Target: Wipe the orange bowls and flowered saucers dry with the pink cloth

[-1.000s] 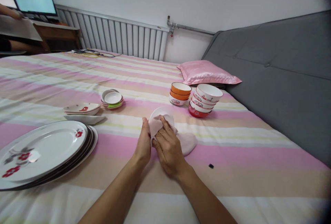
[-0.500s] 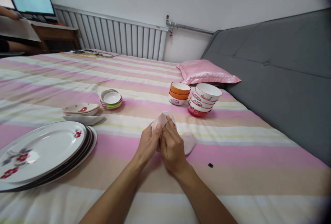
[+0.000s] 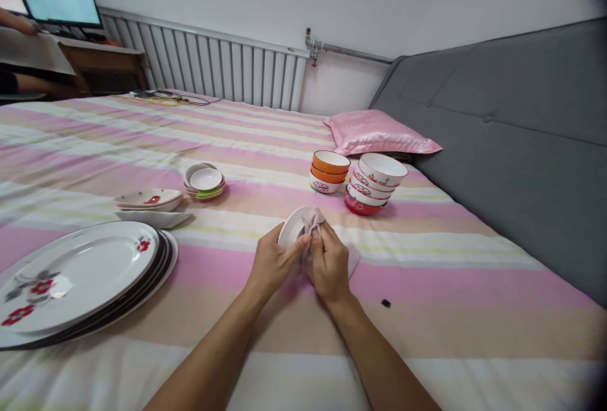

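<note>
A small white dish [image 3: 290, 226] is tilted up in front of me, gripped at its left side by my left hand [image 3: 270, 262]. My right hand [image 3: 332, 265] is closed on a pale pink cloth [image 3: 313, 216], which is bunched against the dish and covers its right part. Part of the cloth hangs down on the right, over the striped bedspread. Beyond my hands stand a stack of orange and white bowls [image 3: 328, 177] and a taller, leaning stack of white and red bowls [image 3: 367, 193].
Large flowered plates [image 3: 95, 265] are piled at the left, with oval dishes [image 3: 152, 199] behind them and small round dishes [image 3: 205, 178] farther on. A small black object [image 3: 386, 303] lies at the right. A pink pillow [image 3: 379, 133] rests by the grey headboard [image 3: 512, 114].
The cloth has shifted right, uncovering the dish's left part. My right hand has moved slightly right, and my left thumb now lies lower, across the dish's front.
</note>
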`<state>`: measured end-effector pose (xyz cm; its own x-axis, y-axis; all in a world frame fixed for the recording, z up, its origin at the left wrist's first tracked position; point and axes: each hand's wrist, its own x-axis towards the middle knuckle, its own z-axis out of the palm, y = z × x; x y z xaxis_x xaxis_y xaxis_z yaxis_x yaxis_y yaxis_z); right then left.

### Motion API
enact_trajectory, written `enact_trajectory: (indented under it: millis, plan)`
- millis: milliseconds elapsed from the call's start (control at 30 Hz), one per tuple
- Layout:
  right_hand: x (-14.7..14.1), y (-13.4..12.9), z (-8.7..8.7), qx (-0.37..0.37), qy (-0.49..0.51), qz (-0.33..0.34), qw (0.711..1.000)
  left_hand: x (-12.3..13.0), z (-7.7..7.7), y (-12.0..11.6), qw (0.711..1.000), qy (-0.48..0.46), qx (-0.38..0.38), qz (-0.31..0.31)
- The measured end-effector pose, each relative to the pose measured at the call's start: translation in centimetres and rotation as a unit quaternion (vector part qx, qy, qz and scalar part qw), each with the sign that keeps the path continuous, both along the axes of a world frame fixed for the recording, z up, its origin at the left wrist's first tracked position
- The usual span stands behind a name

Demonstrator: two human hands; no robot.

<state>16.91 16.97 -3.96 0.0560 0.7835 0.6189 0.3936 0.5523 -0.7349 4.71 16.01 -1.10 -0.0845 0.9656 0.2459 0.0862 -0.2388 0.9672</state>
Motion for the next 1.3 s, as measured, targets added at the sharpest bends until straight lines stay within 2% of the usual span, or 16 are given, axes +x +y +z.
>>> enact_trajectory:
  millis: [67,133,233,300,400,567,667,733,800,900,1000,1067,1133,1200,1267,1300]
  plan:
    - [0.2,0.6,-0.3,-0.067,0.103,-0.005,0.992,-0.1,0.2,0.0,0.999,-0.04,-0.02,0.024]
    - [0.3,1.3,-0.6,-0.128,0.249,-0.008,0.96,-0.3,0.4,-0.1,0.996,-0.071,-0.032,0.046]
    - [0.7,2.0,-0.3,-0.195,0.465,0.043,0.863,-0.9,0.4,-0.1,0.996,-0.046,-0.001,0.074]
    - [1.2,2.2,0.4,-0.233,0.539,0.09,0.804,-1.3,0.3,0.0,0.995,0.019,0.052,0.085]
    - [2.4,2.1,1.7,-0.298,0.554,0.139,0.765,-1.7,0.0,0.3,0.975,0.153,0.153,0.055]
    - [4.0,2.0,2.7,-0.413,0.496,0.25,0.721,-1.4,-0.4,0.5,0.89,0.367,0.249,-0.107]
    - [4.4,2.0,2.1,-0.419,0.468,0.287,0.723,-1.3,-0.4,0.5,0.848,0.441,0.261,-0.135]
    - [4.4,2.2,1.3,-0.415,0.454,0.286,0.735,-1.4,-0.5,0.6,0.847,0.444,0.262,-0.131]
    - [4.5,2.5,0.4,-0.396,0.445,0.275,0.755,-1.6,-0.7,0.7,0.866,0.413,0.26,-0.113]
    - [4.7,3.1,-0.4,-0.345,0.444,0.246,0.79,-1.9,-0.7,0.8,0.917,0.32,0.233,-0.056]
    - [4.9,3.6,-0.2,-0.296,0.472,0.211,0.803,-1.8,-0.4,0.6,0.978,0.16,0.135,-0.022]
    - [5.0,3.6,0.2,-0.279,0.502,0.186,0.797,-1.4,0.0,0.4,0.999,0.01,0.032,-0.04]
    - [4.8,3.4,0.7,-0.275,0.523,0.171,0.788,-1.0,0.2,0.0,0.983,-0.14,-0.061,-0.097]
    - [4.3,3.1,1.1,-0.272,0.523,0.177,0.788,-0.4,0.5,-0.3,0.945,-0.253,-0.127,-0.166]
    - [3.8,2.7,1.3,-0.271,0.506,0.197,0.795,0.2,0.7,-0.5,0.913,-0.316,-0.18,-0.183]
    - [3.5,2.5,1.4,-0.272,0.497,0.207,0.798,0.4,0.8,-0.6,0.905,-0.334,-0.205,-0.166]
